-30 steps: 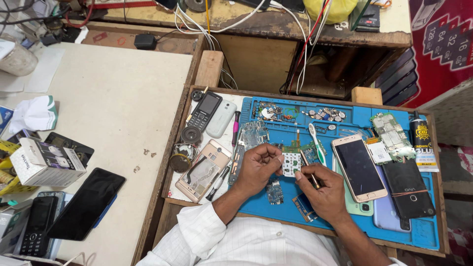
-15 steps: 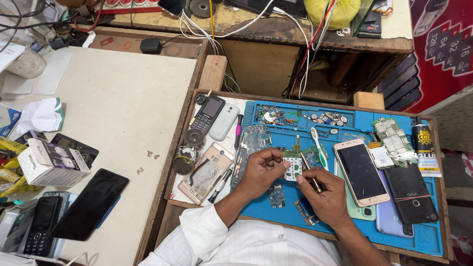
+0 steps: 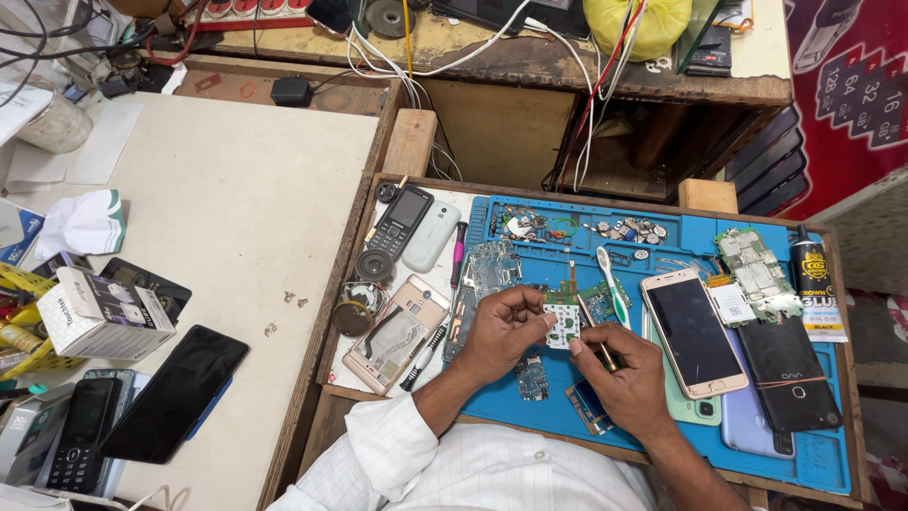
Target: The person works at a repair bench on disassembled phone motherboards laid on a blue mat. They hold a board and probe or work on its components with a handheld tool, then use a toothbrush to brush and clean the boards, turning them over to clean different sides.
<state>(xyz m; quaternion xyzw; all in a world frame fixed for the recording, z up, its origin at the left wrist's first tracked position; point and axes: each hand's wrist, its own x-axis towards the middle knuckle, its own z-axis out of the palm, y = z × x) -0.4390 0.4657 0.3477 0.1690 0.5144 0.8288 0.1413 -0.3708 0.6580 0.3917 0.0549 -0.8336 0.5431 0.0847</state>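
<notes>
Left hand (image 3: 506,326) pinches a small white-and-green circuit board (image 3: 565,320) by its left edge, fingers curled, holding it just above the blue work mat (image 3: 662,426). Right hand (image 3: 629,374) is closed around a thin metal-tipped tool (image 3: 594,331) — the tip touches the board's right side.

Just right of the hands: one white-and-green toothbrush (image 3: 613,284), then one gold-framed smartphone (image 3: 693,331) face up, lying over a mint-green phone; further right, one black phone back (image 3: 788,374) with a band around it. At the mat's far right edge lies one black glue tube (image 3: 815,284) with a yellow label.

Left of the mat: one gold phone housing (image 3: 397,333), opened, and one black keypad phone (image 3: 399,222) beside a white handset.

On the pale table (image 3: 236,218) well to the left — one white carton (image 3: 104,312) with dark side panel, one black smartphone (image 3: 175,393). Red poster (image 3: 851,85) with white figures at upper right.
</notes>
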